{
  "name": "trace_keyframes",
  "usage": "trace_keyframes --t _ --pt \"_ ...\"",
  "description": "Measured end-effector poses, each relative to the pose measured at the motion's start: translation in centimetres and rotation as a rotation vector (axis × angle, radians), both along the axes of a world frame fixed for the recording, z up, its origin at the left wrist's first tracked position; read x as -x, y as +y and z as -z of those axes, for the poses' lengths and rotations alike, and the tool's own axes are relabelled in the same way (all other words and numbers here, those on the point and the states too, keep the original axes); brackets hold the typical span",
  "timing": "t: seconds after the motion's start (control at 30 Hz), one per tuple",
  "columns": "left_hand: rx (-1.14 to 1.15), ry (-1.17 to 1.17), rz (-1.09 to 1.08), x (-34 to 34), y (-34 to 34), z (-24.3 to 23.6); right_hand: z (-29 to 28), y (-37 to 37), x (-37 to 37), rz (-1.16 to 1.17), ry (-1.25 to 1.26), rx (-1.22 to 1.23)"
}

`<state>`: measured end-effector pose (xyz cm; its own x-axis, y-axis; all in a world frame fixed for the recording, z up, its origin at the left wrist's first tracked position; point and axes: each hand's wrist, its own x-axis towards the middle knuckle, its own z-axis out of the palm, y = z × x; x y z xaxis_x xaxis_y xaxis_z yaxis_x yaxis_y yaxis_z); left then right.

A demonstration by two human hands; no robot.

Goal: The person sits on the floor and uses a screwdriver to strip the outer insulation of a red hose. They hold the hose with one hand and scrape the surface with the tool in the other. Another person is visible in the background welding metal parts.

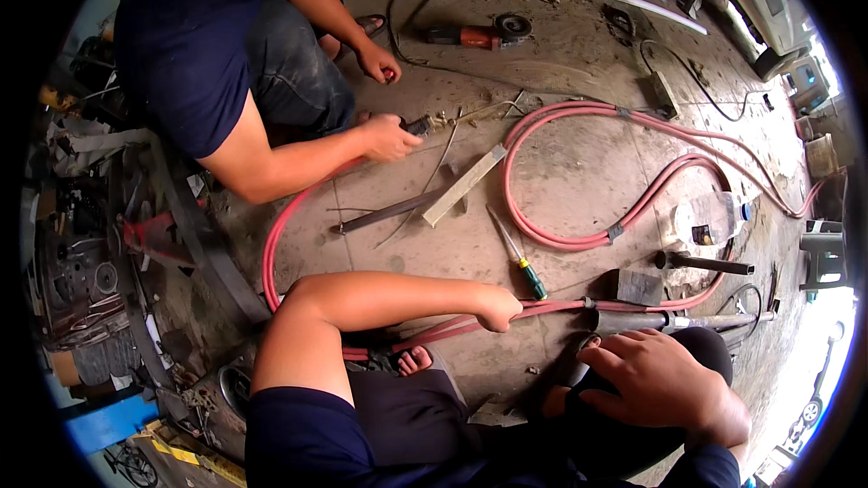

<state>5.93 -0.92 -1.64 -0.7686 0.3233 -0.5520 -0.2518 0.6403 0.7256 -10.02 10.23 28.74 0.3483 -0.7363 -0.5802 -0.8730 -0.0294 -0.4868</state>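
Observation:
My left arm reaches across the front, and my left hand [499, 308] is closed in a fist around the red hose [556, 306], a twin line that runs on to the right. Fingers loosely spread, my right hand [653, 376] rests over my bent knee and holds nothing. Just beyond my left fist lies a screwdriver [532, 278] with a green and yellow handle. Across from me a crouching person grips a torch [423, 125] with a brass fitting. That person's other hand holds a small red object [389, 75], too small to name.
A metal bar [466, 185] lies across a dark pipe [389, 213] at centre. The hose loops right, near a clear plastic jug [701, 222], a metal block [638, 287] and a short tube [705, 262]. An angle grinder [479, 35] sits farther back. Scrap metal crowds the left.

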Motion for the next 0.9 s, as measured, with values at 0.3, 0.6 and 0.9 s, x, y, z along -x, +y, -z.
trace_keyframes --t 0.3,0.6,0.9 --pt "0.053 -0.062 0.092 1.4 0.1 -0.4 0.6 0.8 0.7 -0.021 -0.048 0.180" --pt "0.039 -0.037 0.074 0.5 0.4 -1.0 -0.2 1.0 0.1 -0.013 0.007 0.032" --pt "0.055 -0.020 0.061 0.2 0.5 -1.1 -0.1 1.5 -0.3 -0.017 -0.001 0.197"
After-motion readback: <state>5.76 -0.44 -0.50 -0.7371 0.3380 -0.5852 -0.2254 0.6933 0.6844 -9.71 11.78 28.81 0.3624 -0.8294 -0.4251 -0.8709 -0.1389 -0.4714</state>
